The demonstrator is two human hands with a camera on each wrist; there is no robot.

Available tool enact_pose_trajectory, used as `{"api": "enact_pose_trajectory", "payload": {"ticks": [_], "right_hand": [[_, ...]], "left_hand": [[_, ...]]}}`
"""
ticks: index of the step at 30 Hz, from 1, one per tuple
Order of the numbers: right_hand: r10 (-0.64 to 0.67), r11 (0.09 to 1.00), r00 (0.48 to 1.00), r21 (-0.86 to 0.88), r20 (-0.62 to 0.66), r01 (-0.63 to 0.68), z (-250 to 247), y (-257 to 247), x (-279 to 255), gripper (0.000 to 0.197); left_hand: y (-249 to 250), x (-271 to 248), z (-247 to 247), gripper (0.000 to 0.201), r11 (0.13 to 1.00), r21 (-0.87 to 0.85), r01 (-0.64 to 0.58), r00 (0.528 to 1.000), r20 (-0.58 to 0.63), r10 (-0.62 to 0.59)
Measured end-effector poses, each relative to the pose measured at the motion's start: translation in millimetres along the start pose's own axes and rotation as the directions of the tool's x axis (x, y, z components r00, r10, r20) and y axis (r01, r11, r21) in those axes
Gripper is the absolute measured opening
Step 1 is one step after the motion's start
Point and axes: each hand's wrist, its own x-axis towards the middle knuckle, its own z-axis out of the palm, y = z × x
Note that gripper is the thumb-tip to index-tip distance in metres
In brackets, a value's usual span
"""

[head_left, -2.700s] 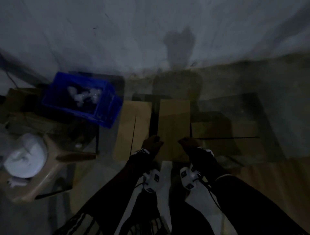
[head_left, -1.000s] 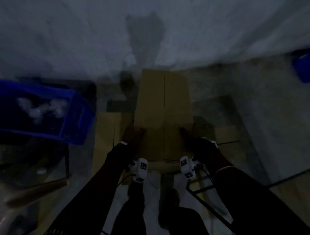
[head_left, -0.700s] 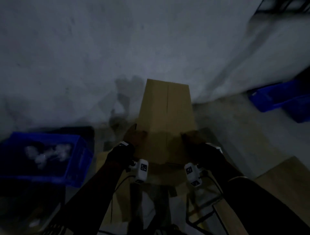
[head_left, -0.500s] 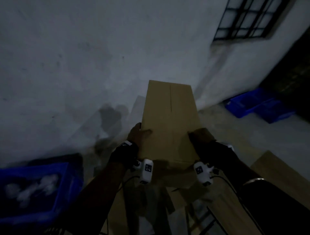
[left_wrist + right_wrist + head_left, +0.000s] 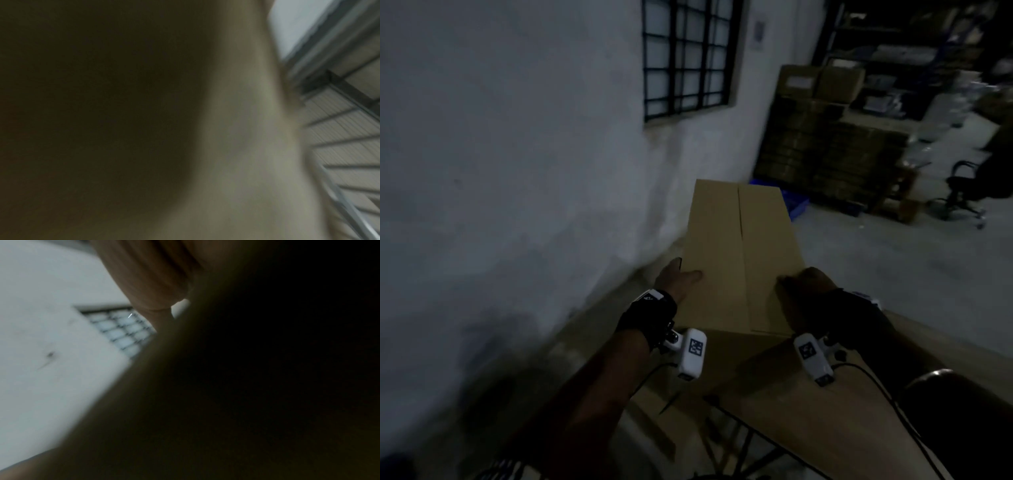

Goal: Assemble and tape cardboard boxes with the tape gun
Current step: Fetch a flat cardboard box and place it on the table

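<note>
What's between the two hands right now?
Head view: the flattened cardboard box lies between the left hand and the right hand, each gripping one side edge. Its centre seam runs lengthwise between them.

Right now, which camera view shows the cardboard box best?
The head view: the whole cardboard box shows, left hand and right hand gripping its sides. Both wrist views show only a blurred brown surface close up.

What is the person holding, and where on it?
A flattened cardboard box, held up by its near end: left hand on its left edge, right hand on its right edge.
</note>
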Motion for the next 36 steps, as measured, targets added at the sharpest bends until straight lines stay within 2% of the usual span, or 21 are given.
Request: {"api": "enact_pose_trajectory", "payload": {"ticks": [2, 5, 6, 8, 9, 11, 12, 14, 18, 20, 23, 27, 30, 33, 36], "right_hand": [[0.046, 0.998, 0.999, 0.035, -0.015, -0.045, -21.8, 46.7, 2.9, 0.056], [0.154, 0.981, 0.987, 0.124, -0.050, -0.147, -58.2, 116.8, -4.3, 0.051], [0.180, 0.977, 0.981, 0.126, -0.069, -0.171, -71.0, 138.0, -8.9, 0.054], [0.208, 0.970, 0.978, 0.135, -0.013, -0.204, -92.4, 180.7, -17.1, 0.060], [0.216, 0.964, 0.976, 0.159, -0.003, -0.213, -101.0, 198.0, -19.0, 0.056], [0.274, 0.941, 0.961, 0.223, -0.050, -0.256, -119.5, 234.7, -28.3, 0.047], [0.300, 0.930, 0.950, 0.246, -0.087, -0.272, -125.8, 250.8, -32.8, 0.047], [0.339, 0.918, 0.934, 0.256, -0.111, -0.303, -132.3, 278.4, -39.2, 0.051], [0.359, 0.886, 0.933, 0.313, -0.001, -0.341, -148.8, 332.7, -41.4, 0.049], [0.358, 0.869, 0.933, 0.349, 0.044, -0.351, -150.3, 351.9, -39.1, 0.048], [0.375, 0.880, 0.927, 0.322, -0.016, -0.350, -145.4, 373.7, -34.5, 0.050], [0.376, 0.883, 0.927, 0.299, 0.010, -0.361, -143.0, 383.0, -30.3, 0.049], [0.411, 0.878, 0.907, 0.309, -0.094, -0.366, -135.7, 381.0, -33.0, 0.034], [0.425, 0.877, 0.894, 0.310, -0.141, -0.368, -127.5, 379.0, -31.1, 0.034], [0.447, 0.866, 0.878, 0.327, -0.170, -0.378, -127.5, 380.0, -28.5, 0.032]], "left_hand": [[13.7, -7.8, 40.8, 0.085, 0.998, 0.012, -0.054, 0.994, 0.093, 0.053], [35.5, -24.0, 112.0, 0.070, 0.996, 0.052, -0.068, 0.981, 0.184, 0.057], [36.9, -25.3, 136.0, 0.075, 0.995, 0.071, -0.072, 0.979, 0.198, 0.056], [43.5, -38.2, 182.1, 0.086, 0.990, 0.120, -0.067, 0.971, 0.234, 0.038], [47.4, -47.2, 199.6, 0.076, 0.992, 0.109, -0.063, 0.968, 0.250, 0.034], [54.9, -67.1, 239.3, 0.035, 0.995, 0.081, -0.066, 0.952, 0.304, 0.038], [56.2, -73.5, 258.4, 0.025, 0.995, 0.072, -0.063, 0.946, 0.323, 0.037], [58.4, -87.5, 286.5, 0.021, 0.997, 0.065, -0.052, 0.934, 0.356, 0.025], [58.9, -106.7, 335.2, 0.016, 0.995, 0.085, -0.050, 0.920, 0.391, 0.013], [57.5, -112.4, 350.1, 0.020, 0.993, 0.104, -0.059, 0.914, 0.405, 0.012], [55.0, -117.1, 365.0, 0.021, 0.988, 0.140, -0.062, 0.915, 0.404, 0.000], [53.7, -114.0, 370.9, 0.022, 0.981, 0.173, -0.089, 0.910, 0.414, 0.010], [58.0, -107.8, 368.4, 0.028, 0.981, 0.182, -0.071, 0.896, 0.443, -0.017], [61.2, -101.0, 365.4, 0.031, 0.975, 0.214, -0.063, 0.880, 0.472, -0.047], [61.2, -96.4, 366.4, 0.043, 0.969, 0.238, -0.071, 0.873, 0.484, -0.055]]}}
